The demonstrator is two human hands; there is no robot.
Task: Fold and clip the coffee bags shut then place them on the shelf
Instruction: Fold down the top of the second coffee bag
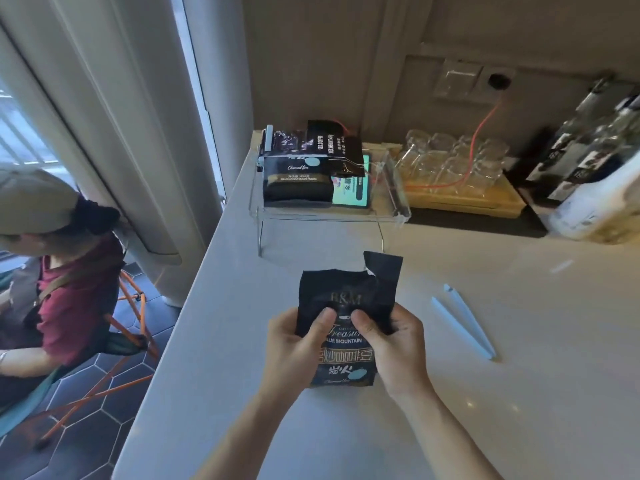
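Observation:
A black coffee bag (346, 292) with gold lettering stands on the white counter (485, 393), its torn top open and ragged. My left hand (294, 344) grips its left side, thumb on the front. My right hand (394, 344) grips its right side the same way. A pale blue bag clip (464, 323), open in a narrow V, lies on the counter to the right of the bag. Behind the bag stands a clear acrylic shelf (398, 209) with other black coffee bags (294, 178) lying on it, one with a blue clip (267, 142) at its top.
A wooden tray (502, 202) of upturned glasses (450, 157) sits behind the shelf on the right, crossed by an orange cable (481, 129). Bottles (588, 140) stand at the far right. A person in a cap and red shirt (69, 292) sits below the counter's left edge.

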